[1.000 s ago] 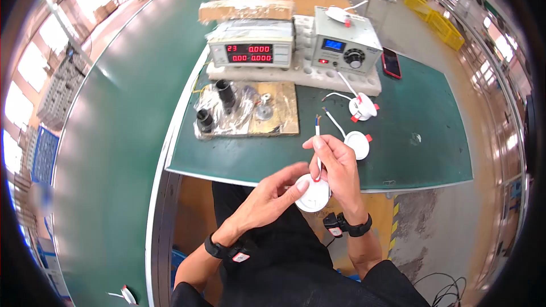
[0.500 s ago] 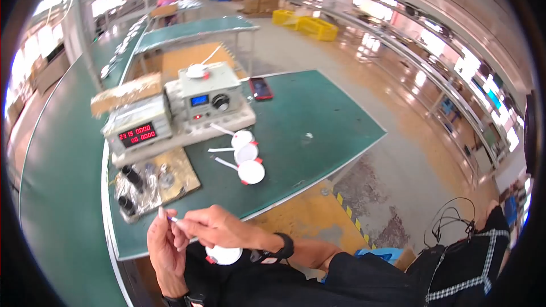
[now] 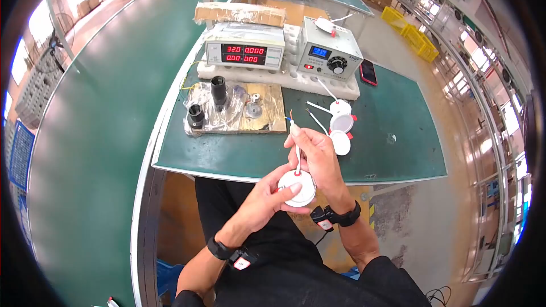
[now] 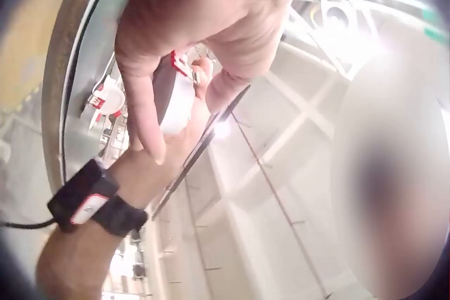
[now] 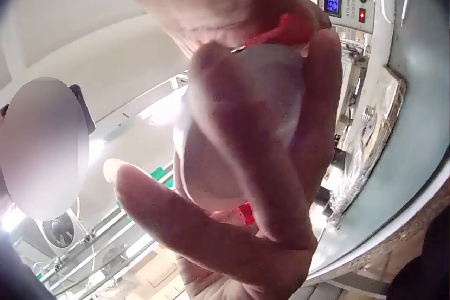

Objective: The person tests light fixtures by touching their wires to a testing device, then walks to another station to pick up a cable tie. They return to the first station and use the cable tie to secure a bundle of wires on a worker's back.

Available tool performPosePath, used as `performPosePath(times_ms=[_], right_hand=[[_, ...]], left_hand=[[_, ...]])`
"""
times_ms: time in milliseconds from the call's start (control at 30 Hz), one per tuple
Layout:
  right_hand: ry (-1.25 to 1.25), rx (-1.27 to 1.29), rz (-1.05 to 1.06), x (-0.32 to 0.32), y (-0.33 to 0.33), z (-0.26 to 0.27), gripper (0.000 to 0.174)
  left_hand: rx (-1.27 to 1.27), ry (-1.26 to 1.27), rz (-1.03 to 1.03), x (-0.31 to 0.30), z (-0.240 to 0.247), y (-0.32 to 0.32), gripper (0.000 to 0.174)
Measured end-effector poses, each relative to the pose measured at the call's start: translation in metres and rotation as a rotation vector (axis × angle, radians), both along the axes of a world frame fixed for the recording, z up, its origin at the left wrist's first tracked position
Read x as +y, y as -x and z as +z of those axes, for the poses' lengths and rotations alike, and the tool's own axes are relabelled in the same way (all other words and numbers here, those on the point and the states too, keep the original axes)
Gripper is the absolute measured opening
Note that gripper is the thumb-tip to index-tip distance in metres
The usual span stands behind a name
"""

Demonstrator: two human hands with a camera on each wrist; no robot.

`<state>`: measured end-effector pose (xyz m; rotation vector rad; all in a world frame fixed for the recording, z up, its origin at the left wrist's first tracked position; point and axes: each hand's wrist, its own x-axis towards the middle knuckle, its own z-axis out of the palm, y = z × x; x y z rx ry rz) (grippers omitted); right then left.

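A white round downlight (image 3: 300, 189) with red clips is held over the table's front edge in the head view. My left hand (image 3: 260, 203) grips its rim, thumb across the white face. The right hand (image 3: 321, 156) pinches its white cable (image 3: 298, 156) close to the end, where thin coloured wires (image 3: 290, 118) stick up past the fingertips. Seen from the left wrist, the downlight (image 4: 177, 106) sits edge-on between thumb and fingers. Fingers (image 5: 246, 138) cover much of the downlight (image 5: 207, 166) in the right wrist view.
Several more downlights (image 3: 340, 143) lie on the green table (image 3: 398, 148), cables pointing left. Behind stand a meter with red digits (image 3: 244, 54) and a box with a dial (image 3: 333, 51). A board (image 3: 267, 122) carries black cylinders (image 3: 218, 92). A phone (image 3: 368, 73) lies at right.
The head view swung right, then back. Half a second ago both hands were at the cable end with the downlight hanging below; now my left hand holds the downlight's body.
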<state>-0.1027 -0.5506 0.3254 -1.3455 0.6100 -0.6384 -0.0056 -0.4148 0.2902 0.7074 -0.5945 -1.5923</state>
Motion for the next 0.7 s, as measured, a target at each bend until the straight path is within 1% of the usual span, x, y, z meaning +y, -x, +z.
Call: performPosePath(times_ms=[100, 133, 233, 267, 367, 400, 467, 567, 600, 633, 700], right_hand=[[-0.051, 0.028, -0.022, -0.002, 0.001, -0.004, 0.037], [-0.038, 0.048, -0.016, -0.002, -0.001, -0.002, 0.037], [0.065, 0.145, 0.025, -0.003, -0.020, -0.006, 0.034], [0.093, 0.187, 0.046, -0.005, -0.027, -0.010, 0.034], [0.168, 0.318, 0.063, -0.011, -0.053, -0.009, 0.032], [0.205, 0.364, 0.076, -0.014, -0.061, -0.008, 0.031], [0.258, 0.437, 0.118, -0.025, -0.077, -0.008, 0.030], [0.221, 0.483, 0.128, -0.056, -0.099, -0.024, 0.033], [0.171, 0.430, 0.159, -0.069, -0.105, -0.035, 0.036], [0.157, 0.421, 0.146, -0.074, -0.107, -0.044, 0.036], [0.140, 0.407, 0.116, -0.084, -0.109, -0.054, 0.037]], left_hand=[[0.374, 0.006, -0.227, -0.009, -0.014, -0.024, 0.057], [0.474, -0.036, -0.227, -0.008, -0.012, -0.026, 0.058], [0.387, -0.011, -0.234, -0.011, -0.018, -0.029, 0.059], [0.381, 0.013, -0.206, -0.009, -0.012, -0.028, 0.060], [0.394, -0.008, -0.113, -0.013, -0.026, -0.036, 0.055], [0.444, -0.035, -0.078, -0.015, -0.026, -0.039, 0.051], [0.417, -0.043, -0.046, -0.028, -0.027, -0.049, 0.051], [0.348, -0.041, 0.020, -0.050, -0.035, -0.068, 0.046], [0.303, -0.050, 0.044, -0.060, -0.042, -0.074, 0.045], [0.257, -0.061, 0.062, -0.067, -0.046, -0.077, 0.043], [0.255, -0.109, 0.061, -0.074, -0.045, -0.078, 0.040]])
